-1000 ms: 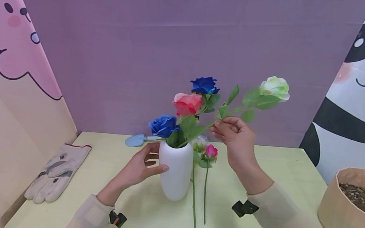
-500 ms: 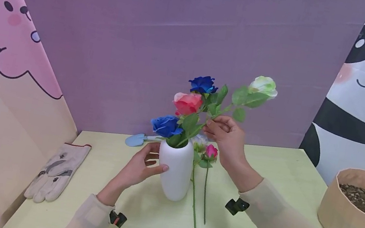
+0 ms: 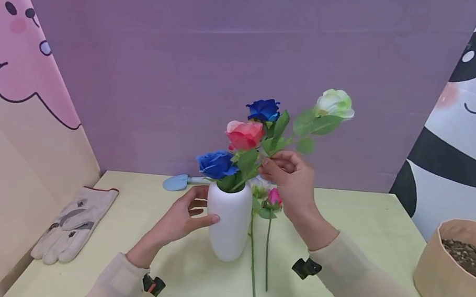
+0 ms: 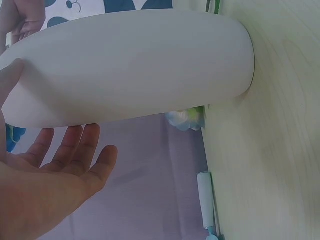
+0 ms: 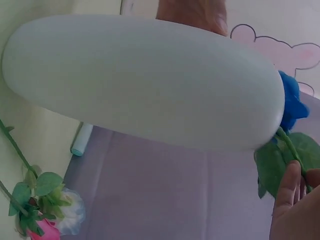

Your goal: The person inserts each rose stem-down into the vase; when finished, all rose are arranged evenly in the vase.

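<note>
A tall white vase point(image 3: 229, 226) stands upright on the table. My left hand point(image 3: 178, 217) holds it from the left, the thumb on its front and the fingers at its far side. My right hand point(image 3: 294, 182) pinches the green stem point(image 5: 287, 144) of a pale green-white rose point(image 3: 335, 103), which leans out to the right. That stem runs down into the vase's mouth. Inside the vase are also a coral-pink rose point(image 3: 244, 135), a dark blue rose point(image 3: 264, 109) behind it, and a blue rose point(image 3: 217, 164) tilting left. The stem ends inside are hidden.
Behind and right of the vase lie a small pink rose point(image 3: 275, 197) and a whitish flower point(image 4: 186, 119). A light blue toy shovel point(image 3: 176, 182) lies at the back edge. Gloves point(image 3: 76, 226) lie on the left; a tan pot point(image 3: 454, 277) of soil stands on the right.
My right hand has moved left toward the vase, bringing the green-white rose left, and the bloom has lately risen a little. My left hand and the vase stay in place.
</note>
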Demonstrator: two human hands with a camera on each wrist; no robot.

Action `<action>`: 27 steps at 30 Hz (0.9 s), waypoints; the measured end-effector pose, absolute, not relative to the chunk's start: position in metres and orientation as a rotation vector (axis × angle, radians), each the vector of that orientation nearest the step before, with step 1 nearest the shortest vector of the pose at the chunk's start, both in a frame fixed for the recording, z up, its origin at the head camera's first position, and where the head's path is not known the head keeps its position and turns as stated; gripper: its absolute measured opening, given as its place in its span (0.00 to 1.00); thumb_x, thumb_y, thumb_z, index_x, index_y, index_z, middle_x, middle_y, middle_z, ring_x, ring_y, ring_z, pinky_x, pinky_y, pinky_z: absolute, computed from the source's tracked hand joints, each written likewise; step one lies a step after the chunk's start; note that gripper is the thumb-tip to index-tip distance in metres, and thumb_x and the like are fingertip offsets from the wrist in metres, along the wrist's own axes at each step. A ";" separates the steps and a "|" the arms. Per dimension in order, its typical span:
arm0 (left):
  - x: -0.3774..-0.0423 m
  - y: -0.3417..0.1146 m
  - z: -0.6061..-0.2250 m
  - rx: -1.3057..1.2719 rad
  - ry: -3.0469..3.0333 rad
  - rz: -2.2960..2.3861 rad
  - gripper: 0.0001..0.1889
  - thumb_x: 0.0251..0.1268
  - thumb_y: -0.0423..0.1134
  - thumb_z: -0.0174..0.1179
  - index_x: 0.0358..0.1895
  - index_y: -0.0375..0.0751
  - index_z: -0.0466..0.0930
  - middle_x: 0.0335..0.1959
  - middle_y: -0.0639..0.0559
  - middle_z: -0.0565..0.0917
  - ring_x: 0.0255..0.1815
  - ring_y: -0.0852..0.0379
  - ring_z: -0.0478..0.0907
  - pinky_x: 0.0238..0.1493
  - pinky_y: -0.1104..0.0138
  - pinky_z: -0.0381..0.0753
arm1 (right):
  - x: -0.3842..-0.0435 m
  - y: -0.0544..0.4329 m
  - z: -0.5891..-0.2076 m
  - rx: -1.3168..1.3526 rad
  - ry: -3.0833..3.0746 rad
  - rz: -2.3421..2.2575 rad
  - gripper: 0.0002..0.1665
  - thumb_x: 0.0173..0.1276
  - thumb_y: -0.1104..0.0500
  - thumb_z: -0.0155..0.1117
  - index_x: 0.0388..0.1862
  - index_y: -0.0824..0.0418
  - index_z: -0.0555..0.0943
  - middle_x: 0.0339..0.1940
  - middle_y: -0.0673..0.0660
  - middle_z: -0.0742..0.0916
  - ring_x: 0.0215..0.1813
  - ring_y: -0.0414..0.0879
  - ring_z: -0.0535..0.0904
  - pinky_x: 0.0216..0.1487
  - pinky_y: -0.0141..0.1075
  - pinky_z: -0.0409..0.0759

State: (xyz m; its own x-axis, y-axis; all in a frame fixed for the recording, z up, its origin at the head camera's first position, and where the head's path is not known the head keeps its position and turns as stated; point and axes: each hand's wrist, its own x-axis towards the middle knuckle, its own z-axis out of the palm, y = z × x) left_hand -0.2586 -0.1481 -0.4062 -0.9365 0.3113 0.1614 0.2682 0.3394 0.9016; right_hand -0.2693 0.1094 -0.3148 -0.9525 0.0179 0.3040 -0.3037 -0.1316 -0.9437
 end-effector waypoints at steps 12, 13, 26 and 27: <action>-0.259 -0.147 -0.406 0.543 2.545 1.692 0.38 0.59 0.49 0.72 0.70 0.51 0.64 0.65 0.50 0.75 0.66 0.47 0.75 0.71 0.45 0.71 | -0.264 0.096 -0.324 0.373 -2.047 2.112 0.17 0.70 0.56 0.67 0.48 0.67 0.78 0.36 0.54 0.86 0.36 0.43 0.88 0.47 0.39 0.89; -0.259 -0.147 -0.406 0.540 2.547 1.692 0.38 0.59 0.49 0.72 0.70 0.51 0.64 0.65 0.49 0.75 0.66 0.47 0.75 0.71 0.45 0.71 | -0.264 0.096 -0.324 0.369 -2.042 2.119 0.17 0.71 0.55 0.66 0.48 0.67 0.78 0.36 0.54 0.86 0.36 0.42 0.88 0.48 0.40 0.88; -0.258 -0.148 -0.406 0.549 2.554 1.695 0.38 0.59 0.49 0.72 0.71 0.51 0.64 0.65 0.50 0.75 0.66 0.47 0.75 0.71 0.45 0.71 | -0.266 0.092 -0.324 0.274 -1.972 2.152 0.18 0.69 0.53 0.68 0.49 0.65 0.79 0.34 0.49 0.88 0.36 0.43 0.89 0.46 0.38 0.89; -0.258 -0.148 -0.406 0.550 2.555 1.694 0.38 0.59 0.49 0.72 0.71 0.52 0.63 0.65 0.50 0.75 0.66 0.47 0.75 0.71 0.45 0.71 | -0.267 0.092 -0.324 0.277 -1.984 2.147 0.18 0.70 0.54 0.68 0.50 0.66 0.79 0.34 0.49 0.88 0.36 0.42 0.89 0.46 0.40 0.89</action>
